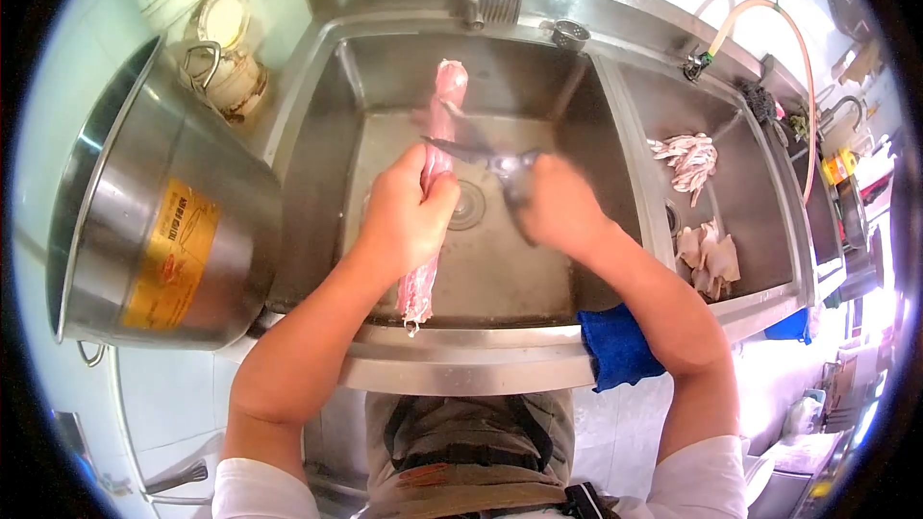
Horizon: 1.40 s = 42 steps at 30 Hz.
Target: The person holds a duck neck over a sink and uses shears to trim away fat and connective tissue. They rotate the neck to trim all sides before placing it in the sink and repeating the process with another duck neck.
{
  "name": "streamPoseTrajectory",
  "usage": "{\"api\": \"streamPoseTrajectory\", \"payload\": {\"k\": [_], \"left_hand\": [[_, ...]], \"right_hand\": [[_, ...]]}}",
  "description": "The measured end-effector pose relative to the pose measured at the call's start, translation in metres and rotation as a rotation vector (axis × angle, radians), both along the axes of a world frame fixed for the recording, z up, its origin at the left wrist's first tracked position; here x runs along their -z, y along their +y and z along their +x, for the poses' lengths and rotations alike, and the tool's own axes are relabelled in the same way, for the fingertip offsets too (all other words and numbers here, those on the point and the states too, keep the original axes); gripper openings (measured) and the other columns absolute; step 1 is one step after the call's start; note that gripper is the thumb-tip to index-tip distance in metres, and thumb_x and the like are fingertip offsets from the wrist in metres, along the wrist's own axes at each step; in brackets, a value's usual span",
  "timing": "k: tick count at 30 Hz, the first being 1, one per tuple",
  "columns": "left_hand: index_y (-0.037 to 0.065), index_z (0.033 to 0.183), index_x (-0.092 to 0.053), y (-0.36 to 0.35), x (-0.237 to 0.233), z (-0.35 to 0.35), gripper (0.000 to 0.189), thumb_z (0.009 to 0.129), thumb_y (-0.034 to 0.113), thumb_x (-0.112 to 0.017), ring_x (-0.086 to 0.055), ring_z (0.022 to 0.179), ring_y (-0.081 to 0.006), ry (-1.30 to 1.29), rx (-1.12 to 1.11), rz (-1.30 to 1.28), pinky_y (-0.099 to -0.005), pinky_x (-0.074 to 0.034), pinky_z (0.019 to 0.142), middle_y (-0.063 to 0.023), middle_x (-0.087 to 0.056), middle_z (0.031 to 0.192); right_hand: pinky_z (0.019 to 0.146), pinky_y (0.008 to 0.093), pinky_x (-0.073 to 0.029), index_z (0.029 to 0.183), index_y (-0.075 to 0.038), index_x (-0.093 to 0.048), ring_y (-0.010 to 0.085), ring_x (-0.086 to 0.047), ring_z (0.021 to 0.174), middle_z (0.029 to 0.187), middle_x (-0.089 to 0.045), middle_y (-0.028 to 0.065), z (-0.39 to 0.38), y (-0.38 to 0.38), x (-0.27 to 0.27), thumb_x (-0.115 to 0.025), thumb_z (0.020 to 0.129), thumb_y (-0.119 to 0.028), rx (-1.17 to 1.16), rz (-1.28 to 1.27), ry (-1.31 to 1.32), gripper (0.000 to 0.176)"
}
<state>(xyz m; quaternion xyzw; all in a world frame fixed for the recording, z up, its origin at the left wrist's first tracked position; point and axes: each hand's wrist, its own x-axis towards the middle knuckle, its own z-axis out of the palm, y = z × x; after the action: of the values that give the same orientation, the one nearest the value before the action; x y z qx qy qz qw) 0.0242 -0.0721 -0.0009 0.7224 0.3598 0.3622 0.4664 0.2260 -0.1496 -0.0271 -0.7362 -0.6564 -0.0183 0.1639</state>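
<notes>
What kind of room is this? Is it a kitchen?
Probably a working kitchen, maybe a restaurant's. There is a steel double sink with a big steel pot beside it, and the left hand grips a long pink strip while the right hand holds scissors to it.

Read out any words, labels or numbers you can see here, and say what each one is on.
Nothing can be read for certain.
Yellow label on the big round steel pot: red print, too blurred to read.
Small orange tag on the grey waist belt: too blurred.
Long pink strip of meat in the left hand, grey scissors in the right hand: no text.
</notes>
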Motion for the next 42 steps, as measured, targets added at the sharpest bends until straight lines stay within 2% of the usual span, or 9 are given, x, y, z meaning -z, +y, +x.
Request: {"api": "streamPoseTrajectory", "payload": {"k": [5,8,11,17,23,29,32,36,42], "left_hand": [[0.0,0.082,-0.052,-0.007,-0.009,-0.002,0.013,0.085,0.012,-0.057,-0.046,0.056,-0.0104,0.015,0.005,-0.025,-0.0296,-0.039,0.052,-0.0052,-0.054,0.064],[0.001,0.084,-0.054,-0.006,-0.013,0.0,0.011,0.086,0.012,-0.055,-0.047,0.056,-0.0092,-0.009,0.019,-0.066,-0.0285,-0.04,0.052,-0.0037,-0.056,0.065],[0.001,0.086,-0.056,-0.004,-0.021,-0.001,0.011,0.086,0.012,-0.053,-0.048,0.057,-0.0084,-0.034,0.007,-0.129,-0.0277,-0.041,0.053,-0.0025,-0.057,0.067],[0.001,0.087,-0.057,-0.001,-0.024,-0.005,0.011,0.086,0.011,-0.052,-0.05,0.06,-0.0077,-0.114,0.074,-0.211,-0.0258,-0.04,0.055,-0.0022,-0.058,0.069],[0.001,0.087,-0.056,-0.008,-0.026,-0.003,0.011,0.087,0.011,-0.052,-0.049,0.06,-0.0069,-0.145,0.116,-0.24,-0.0249,-0.039,0.054,-0.0018,-0.058,0.07],[0.001,0.087,-0.057,-0.006,-0.025,-0.005,0.011,0.087,0.011,-0.052,-0.05,0.06,-0.0065,-0.132,0.082,-0.24,-0.0246,-0.039,0.053,-0.0014,-0.057,0.068],[0.001,0.088,-0.058,-0.005,-0.019,-0.003,0.011,0.087,0.011,-0.052,-0.05,0.06,-0.0068,-0.129,0.107,-0.189,-0.0249,-0.04,0.053,-0.0013,-0.058,0.068],[0.001,0.086,-0.057,-0.011,-0.026,-0.002,0.011,0.087,0.011,-0.052,-0.049,0.06,-0.0065,-0.087,0.094,-0.138,-0.0252,-0.039,0.053,-0.0008,-0.057,0.068],[0.001,0.084,-0.056,-0.006,-0.023,-0.006,0.012,0.086,0.012,-0.052,-0.049,0.059,-0.0065,-0.1,0.142,-0.15,-0.0252,-0.039,0.053,-0.0012,-0.057,0.067]], "right_hand": [[0.068,0.0467,-0.052,0.085,0.004,-0.054,0.0409,-0.063,0.073,0.079,-0.063,0.0227,0.016,0.006,0.021,-0.062,0.075,-0.015,-0.033,0.024,-0.035,0.023],[0.065,0.0471,-0.052,0.081,0.002,-0.056,0.0417,-0.062,0.069,0.075,-0.063,0.021,0.028,0.007,0.027,-0.062,0.076,-0.016,-0.031,0.029,-0.027,0.019],[0.066,0.0476,-0.052,0.084,0.003,-0.055,0.0421,-0.062,0.072,0.078,-0.063,0.022,0.023,0.006,0.023,-0.062,0.076,-0.017,0.013,-0.039,0.19,0.022],[0.065,0.048,-0.052,0.085,0.004,-0.054,0.0408,-0.063,0.077,0.08,-0.062,0.0245,0.002,0.0,0.016,-0.062,0.076,-0.017,-0.051,0.217,0.022,0.024],[0.064,0.0472,-0.052,0.08,0.003,-0.055,0.0394,-0.063,0.072,0.079,-0.063,0.024,0.021,0.012,0.03,-0.064,0.074,-0.017,0.002,0.027,0.008,0.023],[0.066,0.0467,-0.052,0.079,0.002,-0.055,0.0388,-0.063,0.071,0.078,-0.063,0.0236,0.01,0.007,0.013,-0.068,0.072,-0.016,0.077,0.144,0.152,0.024],[0.066,0.0461,-0.052,0.078,0.002,-0.055,0.0385,-0.063,0.07,0.077,-0.062,0.0232,0.007,0.006,0.011,-0.068,0.073,-0.016,-0.017,0.283,0.018,0.022],[0.068,0.0463,-0.051,0.083,0.002,-0.054,0.0392,-0.062,0.075,0.081,-0.062,0.0228,0.022,0.01,0.007,-0.067,0.074,-0.018,0.051,0.066,0.014,0.026],[0.07,0.0479,-0.05,0.086,0.002,-0.054,0.0397,-0.062,0.08,0.085,-0.062,0.0222,0.027,0.008,0.002,-0.065,0.073,-0.014,0.115,0.171,0.057,0.023]]}}
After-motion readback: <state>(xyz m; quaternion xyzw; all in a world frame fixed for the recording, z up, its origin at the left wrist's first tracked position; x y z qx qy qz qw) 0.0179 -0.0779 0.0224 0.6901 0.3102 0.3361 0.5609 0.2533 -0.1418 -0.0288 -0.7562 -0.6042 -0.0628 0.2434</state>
